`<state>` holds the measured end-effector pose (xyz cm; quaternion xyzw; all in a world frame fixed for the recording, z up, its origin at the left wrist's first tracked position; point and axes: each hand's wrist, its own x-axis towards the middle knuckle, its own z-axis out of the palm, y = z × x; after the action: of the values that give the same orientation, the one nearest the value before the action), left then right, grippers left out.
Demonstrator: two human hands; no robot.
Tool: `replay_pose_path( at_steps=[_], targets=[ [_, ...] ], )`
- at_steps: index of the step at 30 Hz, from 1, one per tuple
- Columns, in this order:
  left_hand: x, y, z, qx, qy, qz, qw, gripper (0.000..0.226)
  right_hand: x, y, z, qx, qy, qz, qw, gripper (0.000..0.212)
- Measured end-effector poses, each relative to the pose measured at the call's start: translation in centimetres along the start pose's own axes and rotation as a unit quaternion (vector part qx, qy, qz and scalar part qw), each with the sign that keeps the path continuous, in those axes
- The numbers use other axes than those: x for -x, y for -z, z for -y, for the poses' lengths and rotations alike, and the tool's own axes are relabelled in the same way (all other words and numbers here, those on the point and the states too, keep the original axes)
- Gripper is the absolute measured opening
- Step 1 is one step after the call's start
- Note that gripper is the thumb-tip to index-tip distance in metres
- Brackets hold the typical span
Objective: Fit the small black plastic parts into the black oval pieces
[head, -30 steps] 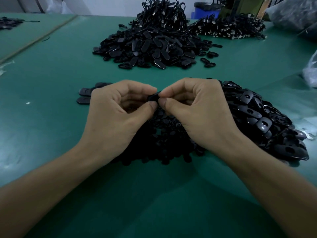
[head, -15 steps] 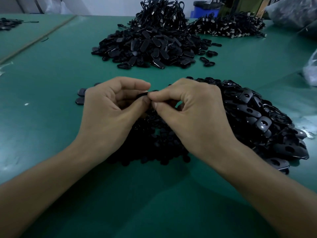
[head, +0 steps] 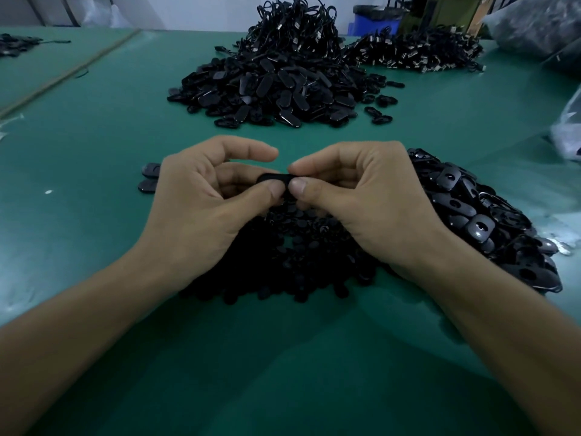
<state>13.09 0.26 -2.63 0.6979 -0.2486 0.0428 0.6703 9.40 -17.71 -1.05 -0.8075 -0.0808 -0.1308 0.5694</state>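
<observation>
Green matting covers a wide worktop (head: 94,215) that fills the view, with both bare forearms reaching in from the near edge. Near the middle, the left hand (head: 201,209) and the right hand (head: 371,206) meet fingertip to fingertip. Between them they pinch one black oval piece (head: 273,179), the left thumb and fingers closed on its left end and the right thumb and forefinger closed on its right end. Whether a small part sits inside it cannot be told.

Directly under the hands lies a low heap of small black plastic parts (head: 298,265), dark and hard to separate by eye. Touching that heap on the right is a pile of flat oval pieces with holes (head: 478,215), spreading toward the right edge. Just beyond the left hand, two loose oval pieces (head: 149,179) lie on the bare mat.

Farther back, near the centre of the worktop, a larger mound of oval pieces (head: 267,89) rises, with a tangle of black cords (head: 295,29) heaped on its far side. Beside it toward the far right corner lies another spread of dark corded items (head: 415,51). A clear plastic bag (head: 569,127) sits at the right edge.

Behind the far edge stand a blue bin (head: 374,25) and a pale wall (head: 188,9).
</observation>
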Motion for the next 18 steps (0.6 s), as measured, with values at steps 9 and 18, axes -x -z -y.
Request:
replay_pose_path(
  at_steps=[9,18],
  targets=[
    [-0.06,-0.08,0.02,0.012,0.038,-0.002,0.999,0.031,-0.08,0.03,-0.1,0.063,0.005,0.0,0.998,0.009],
    [-0.12,-0.09,-0.07,0.006,0.032,0.0,0.999,0.025,-0.27,-0.2,0.25,0.091,-0.006,-0.01,0.996,0.007]
  ],
)
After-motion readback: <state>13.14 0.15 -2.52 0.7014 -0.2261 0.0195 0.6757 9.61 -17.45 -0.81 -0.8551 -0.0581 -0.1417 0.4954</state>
